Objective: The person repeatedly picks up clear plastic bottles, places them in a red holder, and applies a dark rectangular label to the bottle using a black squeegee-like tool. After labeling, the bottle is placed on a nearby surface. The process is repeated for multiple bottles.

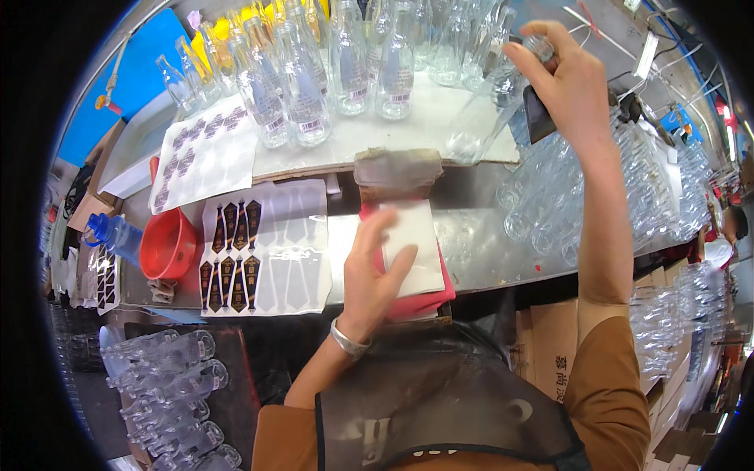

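Observation:
My right hand [577, 90] is raised at the upper right, its fingers closed around the neck end of a clear glass bottle [493, 114]. The bottle slants down to the left above the white board and is smeared by motion. Over a white pad [420, 251] on a folded red cloth [441, 289], my left hand [369, 279] is open, fingers apart and nothing held. Whether its fingertips touch the pad I cannot tell. Just beyond stands a block wrapped in worn tape [399, 171]. Left of that hand lies a sheet of black tie-shaped stickers [229, 271], partly peeled.
Several labelled glass bottles [310, 106] stand on the white board [357, 137]. Another sticker sheet [208, 141], a red bowl [167, 245] and a blue-capped bottle [118, 233] lie left. Many clear bottles [542, 212] are heaped right; more bottles [177, 385] lie lower left.

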Demonstrator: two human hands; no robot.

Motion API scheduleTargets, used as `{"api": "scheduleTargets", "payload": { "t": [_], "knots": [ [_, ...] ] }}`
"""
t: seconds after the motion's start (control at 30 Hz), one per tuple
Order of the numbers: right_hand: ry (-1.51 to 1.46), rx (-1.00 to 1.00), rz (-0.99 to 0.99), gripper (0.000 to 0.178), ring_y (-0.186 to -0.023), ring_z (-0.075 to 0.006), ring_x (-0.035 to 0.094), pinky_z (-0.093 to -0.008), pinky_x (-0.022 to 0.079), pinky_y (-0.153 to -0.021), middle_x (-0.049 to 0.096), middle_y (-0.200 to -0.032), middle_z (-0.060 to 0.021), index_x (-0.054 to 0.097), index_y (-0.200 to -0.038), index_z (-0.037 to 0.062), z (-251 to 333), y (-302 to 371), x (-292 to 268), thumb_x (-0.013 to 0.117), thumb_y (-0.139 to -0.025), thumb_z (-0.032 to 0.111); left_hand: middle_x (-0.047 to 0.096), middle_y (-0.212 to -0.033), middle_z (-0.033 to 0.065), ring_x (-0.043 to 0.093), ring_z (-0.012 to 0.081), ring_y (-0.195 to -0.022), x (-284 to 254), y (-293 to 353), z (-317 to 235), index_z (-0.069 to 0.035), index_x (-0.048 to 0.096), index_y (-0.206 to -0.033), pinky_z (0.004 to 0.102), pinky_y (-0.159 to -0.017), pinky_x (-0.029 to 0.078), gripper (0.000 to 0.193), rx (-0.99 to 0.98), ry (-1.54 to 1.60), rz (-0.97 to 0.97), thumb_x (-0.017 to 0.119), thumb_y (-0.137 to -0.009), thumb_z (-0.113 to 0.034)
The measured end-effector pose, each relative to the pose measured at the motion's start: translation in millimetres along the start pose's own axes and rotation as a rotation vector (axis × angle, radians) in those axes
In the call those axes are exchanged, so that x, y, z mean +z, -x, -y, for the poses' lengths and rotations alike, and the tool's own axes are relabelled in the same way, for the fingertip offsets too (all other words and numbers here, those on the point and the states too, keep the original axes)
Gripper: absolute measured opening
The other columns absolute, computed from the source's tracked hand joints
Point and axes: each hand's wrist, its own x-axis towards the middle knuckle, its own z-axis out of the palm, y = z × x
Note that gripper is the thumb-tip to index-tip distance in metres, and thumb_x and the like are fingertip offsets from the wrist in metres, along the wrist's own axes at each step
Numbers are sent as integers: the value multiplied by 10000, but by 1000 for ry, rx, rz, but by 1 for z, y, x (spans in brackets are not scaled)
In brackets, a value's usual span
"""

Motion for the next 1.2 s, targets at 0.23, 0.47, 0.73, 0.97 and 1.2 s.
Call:
{"api": "scheduleTargets", "payload": {
  "t": [0.23, 0.47, 0.73, 0.97, 1.2],
  "knots": [
    [-600, -9, 299, 356, -700, -128, 646, -277, 479, -647, 687, -752, -79, 686, -1104, 39, 23, 40, 87, 673, -940, 354, 534, -1428, 171, 554, 253, -1262, 17, -13, -4, 0, 325, -1534, 385, -1044, 446, 728, -41, 289, 146, 687, -913, -112],
    [-603, 252, 182, 340, -706, -110, 627, -281, 488, -642, 702, -928, -47, 631, -1195, 0, 13, 144, 107, 671, -959, 241, 534, -1394, 216, 563, 276, -1238, 25, -3, 38, 43, 402, -1476, 373, -1029, 449, 641, -135, 4, -64, 671, -944, -193],
    [-963, 511, 546, 394, -648, -78, 534, -237, 443, -583, 590, -1061, -55, 556, -1339, -24, 41, 238, 88, 602, -1009, 186, 490, -1438, 166, 520, 253, -1288, 31, 3, 15, 12, 424, -1477, 360, -1022, 467, 720, 58, -371, -25, 768, -863, -136],
    [-957, 527, 574, 392, -649, -69, 536, -230, 448, -594, 584, -1069, -51, 538, -1361, -19, 51, 239, 93, 593, -998, 118, 482, -1459, 119, 494, 215, -1310, 19, 0, 13, 3, 408, -1494, 359, -1090, 419, 670, -189, 54, 0, 681, -883, -29],
    [-984, 600, 542, 423, -693, -64, 510, -234, 451, -640, 634, -1106, -73, 539, -1360, -11, 48, 242, 88, 630, -960, 95, 438, -1528, 167, 438, 259, -1396, 0, 5, 32, 36, 355, -1511, 389, -1145, 361, 695, -260, 319, 45, 686, -904, -38]
  ]
}}
